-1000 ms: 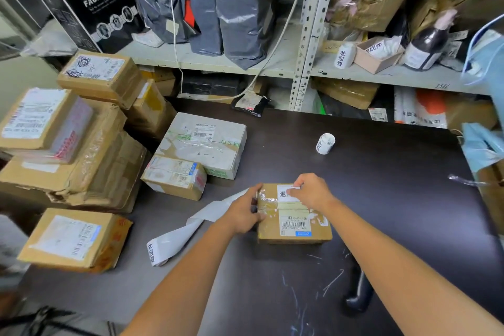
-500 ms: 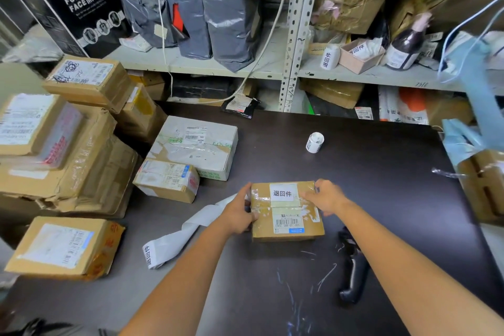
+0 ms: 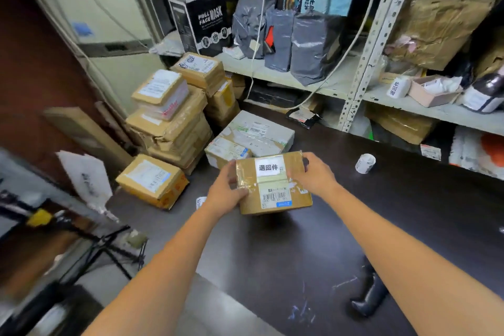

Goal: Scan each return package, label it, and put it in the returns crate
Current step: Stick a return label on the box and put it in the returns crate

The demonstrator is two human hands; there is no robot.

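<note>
Both sets of fingers are wrapped round the same small cardboard package (image 3: 272, 188). The left hand (image 3: 225, 195) grips its left edge with the thumb lying on top, and the right hand (image 3: 317, 176) curls over the far right corner. The box sits dead centre of the frame, over the dark table (image 3: 395, 213), with a shadow under it. There's a white return label (image 3: 268, 167) on its top and a barcode sticker (image 3: 276, 196) below that. A label roll (image 3: 365, 163) lies to the right of centre and a black scanner (image 3: 368, 299) lies lower right. More boxes (image 3: 169, 120) are stacked up left of centre.
</note>
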